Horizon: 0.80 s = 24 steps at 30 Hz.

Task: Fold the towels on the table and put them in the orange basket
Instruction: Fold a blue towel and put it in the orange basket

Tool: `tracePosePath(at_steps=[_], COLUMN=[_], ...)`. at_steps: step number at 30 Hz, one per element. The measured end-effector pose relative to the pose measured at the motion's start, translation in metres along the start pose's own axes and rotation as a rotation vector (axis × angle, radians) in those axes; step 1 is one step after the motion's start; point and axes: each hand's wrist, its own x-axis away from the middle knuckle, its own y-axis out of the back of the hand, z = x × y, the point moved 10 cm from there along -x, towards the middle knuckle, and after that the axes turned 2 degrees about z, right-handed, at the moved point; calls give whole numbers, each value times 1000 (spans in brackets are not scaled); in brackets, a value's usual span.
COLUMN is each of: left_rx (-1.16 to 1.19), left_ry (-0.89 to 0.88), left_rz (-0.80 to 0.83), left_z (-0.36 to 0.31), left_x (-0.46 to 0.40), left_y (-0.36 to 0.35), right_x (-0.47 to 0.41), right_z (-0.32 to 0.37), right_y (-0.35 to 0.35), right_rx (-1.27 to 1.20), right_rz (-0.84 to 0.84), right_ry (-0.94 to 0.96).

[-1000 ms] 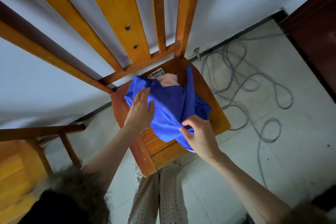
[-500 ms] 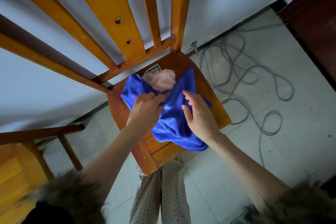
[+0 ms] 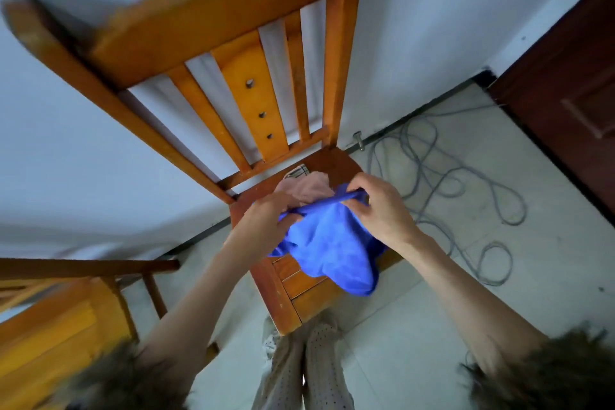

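A: Item one, blue towel (image 3: 327, 243)?
B: Bunched on the wooden chair (image 3: 299, 289) seat, front edge drooping off toward 6 o'clock.
A: Grips?
B: Left hand (image 3: 266, 223) and right hand (image 3: 382, 210) each pinched closed on its taut top edge.
A: Other stock?
B: Pink towel (image 3: 307, 188) at 12 o'clock, behind the blue; grey cables (image 3: 466, 196) on the floor at 3 o'clock.

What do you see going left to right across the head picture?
second chair → left hand → blue towel → right hand → cables → door
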Motion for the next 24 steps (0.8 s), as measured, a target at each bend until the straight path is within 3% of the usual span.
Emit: tracePosePath(at_steps=[5,10,14,18,24], left_rx=[47,-6,3,-10,-15], left_ry=[-82,-217,-266,-155,87], left_rz=[-156,-362,-518,-637,-863], left_z=[-56,-117,-140,-116,-51], left_x=[39,85,137,207,371], left_y=[90,196,272,323,369], right_x=[6,17,26,37,91], right_z=[79,182,272,355,485], right_y=[73,155,191,179,93], right_rx=[-15,-35,-49,-83,-91], right_rz=[-53,-231,-281,-207,19], right_ry=[53,220,361,445,637])
